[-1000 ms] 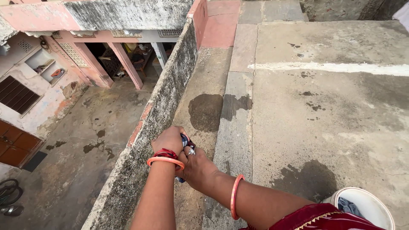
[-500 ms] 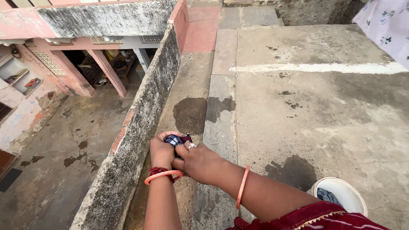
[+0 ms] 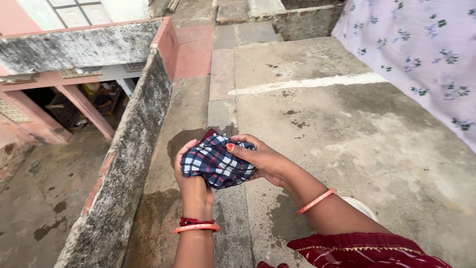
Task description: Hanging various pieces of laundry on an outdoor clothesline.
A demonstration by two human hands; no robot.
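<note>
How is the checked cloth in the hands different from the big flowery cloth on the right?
The checked cloth is dark blue with white and red squares; the flowery cloth is pale with small blue flowers.
The checked cloth is bunched into a small wad; the flowery cloth is spread wide and flat.
The checked cloth is gripped by the left hand and right hand; no hand touches the flowery cloth.
Both are patterned fabric.

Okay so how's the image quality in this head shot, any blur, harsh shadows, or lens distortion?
Head view: light is soft and even, with no hard shadows or glare. The checked cloth and both hands, left hand and right hand, look sharp. The parapet wall leans and splays toward the edges, a wide-angle effect. The floral sheet is slightly soft.
</note>
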